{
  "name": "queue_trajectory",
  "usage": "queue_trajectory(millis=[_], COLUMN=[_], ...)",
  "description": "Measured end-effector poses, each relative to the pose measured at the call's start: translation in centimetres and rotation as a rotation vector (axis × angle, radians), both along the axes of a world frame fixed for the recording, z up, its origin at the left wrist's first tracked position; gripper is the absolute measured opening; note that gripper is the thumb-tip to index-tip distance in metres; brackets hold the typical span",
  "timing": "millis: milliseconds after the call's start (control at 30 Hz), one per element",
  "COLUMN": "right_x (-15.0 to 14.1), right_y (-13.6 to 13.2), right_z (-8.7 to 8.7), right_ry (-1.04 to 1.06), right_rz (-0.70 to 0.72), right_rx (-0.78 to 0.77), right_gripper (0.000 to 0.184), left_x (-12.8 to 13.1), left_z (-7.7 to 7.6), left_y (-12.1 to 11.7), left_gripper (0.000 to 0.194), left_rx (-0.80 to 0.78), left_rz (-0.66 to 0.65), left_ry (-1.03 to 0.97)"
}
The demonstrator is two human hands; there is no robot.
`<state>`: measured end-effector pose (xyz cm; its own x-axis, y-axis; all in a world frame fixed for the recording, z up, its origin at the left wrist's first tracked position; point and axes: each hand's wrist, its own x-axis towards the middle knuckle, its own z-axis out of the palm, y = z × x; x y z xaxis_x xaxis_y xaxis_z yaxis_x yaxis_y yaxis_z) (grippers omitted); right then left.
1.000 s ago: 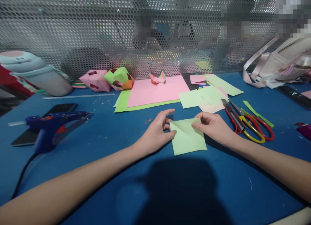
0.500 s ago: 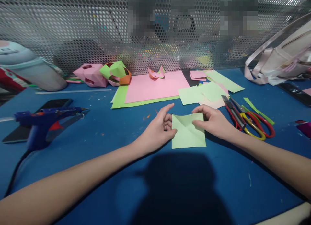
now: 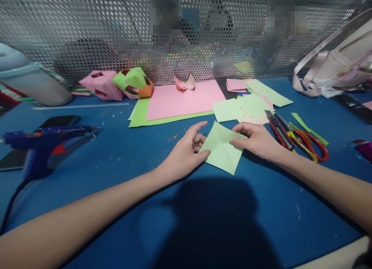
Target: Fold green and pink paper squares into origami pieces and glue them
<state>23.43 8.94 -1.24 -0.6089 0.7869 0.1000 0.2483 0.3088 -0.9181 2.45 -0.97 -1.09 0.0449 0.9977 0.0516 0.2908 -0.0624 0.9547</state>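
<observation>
Here, both half-closed hands hold green paper over the blue table; a gray holey wall stands at twelve o'clock.

Pale green paper square, lightly creased, slants diamond-fashion just off mid-view toward four o'clock, top corner at eleven!

Matt creased paper square, smooth plastic glue gun, perforated metal screen, glossy scissors handles
</observation>
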Motion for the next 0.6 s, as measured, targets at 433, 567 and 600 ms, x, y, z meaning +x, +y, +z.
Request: queue_trajectory(millis=[433, 567, 600], right_x=[0.6, 0.7, 0.6], right_y=[0.1, -0.3, -0.5], right_z=[-0.5, -1.1, -1.2], right_ry=[-0.159, -0.135, -0.142], right_rz=[0.125, 0.190, 0.182], right_rx=[0.292, 0.563, 0.612], right_gripper=[0.003, 0.011, 0.013], left_x=[-1.1, -1.5, -1.5], left_z=[-0.3, -0.2, -0.2], left_y=[0.3, 0.2, 0.2], left_gripper=[0.048, 0.026, 0.022], left_rx=[0.172, 0.219, 0.228], left_rz=[-0.029, -0.063, -0.063], left_ry=[0.403, 0.505, 0.521])
